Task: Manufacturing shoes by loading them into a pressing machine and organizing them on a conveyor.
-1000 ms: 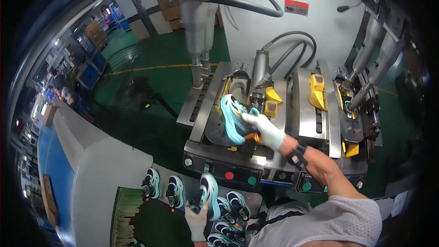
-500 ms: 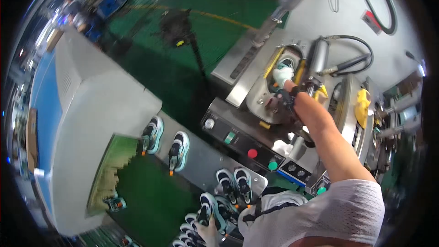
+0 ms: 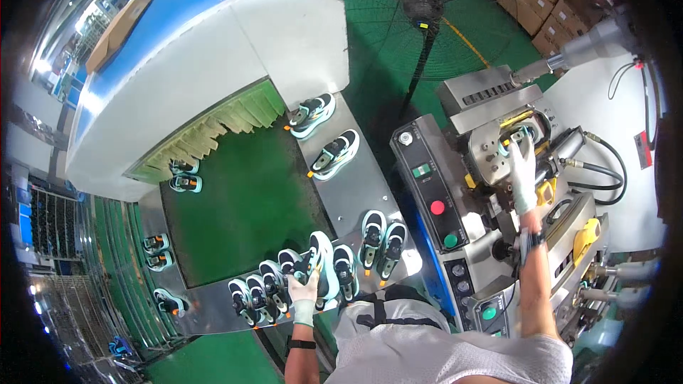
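Head view: right hand (image 3: 523, 160) reaches into press (image 3: 485, 157), fingers over shoe (image 3: 514, 138) lying in press; pinching or pushing, cannot tell. Left hand (image 3: 304, 291) pinches second shoe (image 3: 325, 263) at near edge of tabletop (image 3: 364, 186), beside row of shoes (image 3: 273, 284). Changed: shoe held tilted over press one second ago now lies inside, seemingly seated. Against half second ago: view swung left, more tabletop showing; both hands keep same spots.

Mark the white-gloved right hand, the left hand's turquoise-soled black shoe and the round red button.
White-gloved right hand (image 3: 523, 158), head view: back of hand.
Turquoise-soled black shoe (image 3: 326, 270), head view: sole's side.
Round red button (image 3: 437, 208), head view: centre.
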The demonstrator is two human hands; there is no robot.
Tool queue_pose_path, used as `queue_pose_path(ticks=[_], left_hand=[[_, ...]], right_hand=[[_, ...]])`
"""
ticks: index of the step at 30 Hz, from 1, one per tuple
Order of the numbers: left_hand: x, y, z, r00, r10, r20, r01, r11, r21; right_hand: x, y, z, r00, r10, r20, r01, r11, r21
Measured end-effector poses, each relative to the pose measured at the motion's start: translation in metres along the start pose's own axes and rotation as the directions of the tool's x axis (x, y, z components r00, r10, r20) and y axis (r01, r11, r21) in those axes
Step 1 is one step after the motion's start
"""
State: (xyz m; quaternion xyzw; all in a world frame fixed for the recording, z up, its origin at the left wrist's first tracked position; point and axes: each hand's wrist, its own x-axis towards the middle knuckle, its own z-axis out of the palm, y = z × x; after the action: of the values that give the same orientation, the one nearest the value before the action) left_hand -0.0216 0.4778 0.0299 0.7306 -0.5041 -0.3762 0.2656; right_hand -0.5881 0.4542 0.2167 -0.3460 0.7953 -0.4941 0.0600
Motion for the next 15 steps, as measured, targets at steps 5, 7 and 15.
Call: queue_pose_path(ticks=[5, 7, 15], left_hand=[[0.006, 0.018, 0.003, 0.975, -0.122, 0.187, 0.138, 0.988, -0.071], [0.017, -0.014, 0.004, 0.96, -0.115, 0.255, 0.164, 0.97, -0.181], [0.054, 0.0, -0.072, 0.939, -0.039, 0.341, 0.134, 0.957, -0.259]], right_hand=[[-0.183, 0.009, 0.049, 0.93, 0.116, 0.349, 0.174, 0.697, -0.695], [-0.226, 0.036, 0.071, 0.838, 0.296, 0.458, 0.369, 0.311, -0.876], [-0.213, -0.02, 0.208, 0.909, -0.017, 0.415, 0.187, 0.909, -0.373]])
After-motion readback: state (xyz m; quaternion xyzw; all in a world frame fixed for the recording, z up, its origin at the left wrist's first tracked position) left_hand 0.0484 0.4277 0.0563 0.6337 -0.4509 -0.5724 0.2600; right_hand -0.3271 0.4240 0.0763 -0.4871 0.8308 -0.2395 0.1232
